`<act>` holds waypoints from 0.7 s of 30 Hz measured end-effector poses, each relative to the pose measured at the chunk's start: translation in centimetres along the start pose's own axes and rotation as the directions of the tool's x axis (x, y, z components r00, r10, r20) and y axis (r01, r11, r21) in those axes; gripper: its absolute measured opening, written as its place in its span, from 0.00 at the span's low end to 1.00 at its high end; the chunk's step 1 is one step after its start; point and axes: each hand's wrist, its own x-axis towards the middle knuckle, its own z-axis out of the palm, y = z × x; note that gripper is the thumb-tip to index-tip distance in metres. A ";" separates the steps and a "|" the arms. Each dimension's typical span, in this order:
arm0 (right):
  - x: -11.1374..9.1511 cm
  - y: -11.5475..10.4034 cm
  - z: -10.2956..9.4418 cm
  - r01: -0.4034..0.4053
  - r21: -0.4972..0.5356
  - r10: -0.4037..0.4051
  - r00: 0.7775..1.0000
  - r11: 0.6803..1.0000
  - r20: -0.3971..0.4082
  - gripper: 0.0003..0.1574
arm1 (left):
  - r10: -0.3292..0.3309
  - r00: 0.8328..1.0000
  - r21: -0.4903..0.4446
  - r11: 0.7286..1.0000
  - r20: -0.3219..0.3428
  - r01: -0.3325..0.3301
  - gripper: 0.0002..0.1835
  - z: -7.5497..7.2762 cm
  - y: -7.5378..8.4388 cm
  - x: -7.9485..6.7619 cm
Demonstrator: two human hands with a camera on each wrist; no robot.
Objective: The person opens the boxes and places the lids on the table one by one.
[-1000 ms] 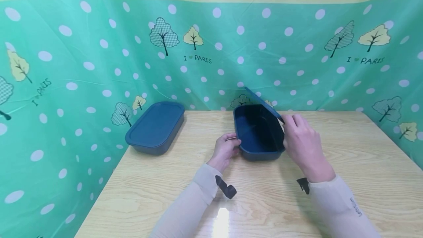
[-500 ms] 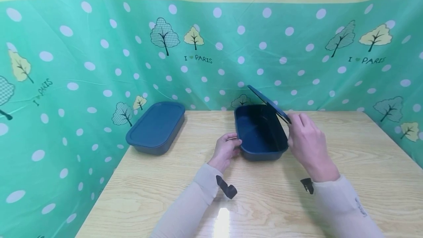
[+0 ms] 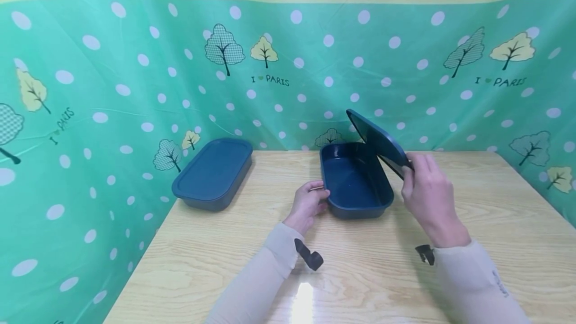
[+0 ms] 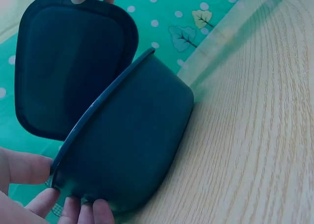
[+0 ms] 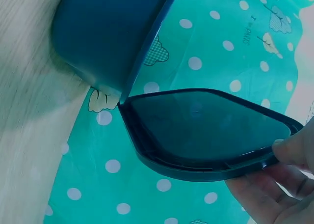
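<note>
A dark blue rectangular lunch box [image 3: 360,212] stands uncovered on the table, its inside facing up. My left hand [image 3: 308,205] holds its near left corner, thumb at the rim and fingertips against the outer wall [image 4: 122,135]. My right hand [image 3: 429,196] pinches the near edge of the box's dark blue lid [image 3: 382,139], thumb on one face and fingers under the other. The lid slants above the right side of the box, its far end raised. In the right wrist view the lid's grooved underside [image 5: 211,130] shows, one corner overlapping the box rim.
A second dark blue lunch box [image 3: 213,171], with its lid on, stands at the left edge of the wooden table [image 3: 351,274]. Behind the table hangs a green dotted curtain [image 3: 288,64], which also runs along the left and right sides.
My right hand has moved right with the lid, which has tilted and swung away from the box, uncovering more of the inside. The left hand and the box have stayed about in place.
</note>
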 end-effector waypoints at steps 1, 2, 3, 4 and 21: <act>0.0 0.1 0.0 -0.005 0.008 0.005 1.000 1.000 -0.006 0.12 | -0.001 1.000 -0.001 1.000 -0.001 0.001 0.19 0.0 0.0 0.0; 0.1 0.1 0.0 -0.011 0.017 0.012 1.000 1.000 -0.011 0.12 | 0.000 1.000 -0.002 1.000 -0.001 0.000 0.19 0.0 0.0 0.0; 0.1 0.2 0.0 -0.019 0.026 0.020 1.000 0.999 -0.015 0.12 | 0.000 1.000 -0.003 1.000 -0.002 0.000 0.19 0.0 0.0 0.0; 0.1 0.2 0.0 -0.026 0.033 0.026 0.999 0.999 -0.018 0.12 | 0.001 1.000 -0.003 1.000 -0.003 -0.001 0.19 0.0 0.0 0.0; 0.3 1.0 -0.4 -0.171 0.098 0.176 0.983 0.980 -0.046 0.11 | 0.012 1.000 0.013 1.000 -0.002 -0.012 0.18 0.1 -0.1 0.1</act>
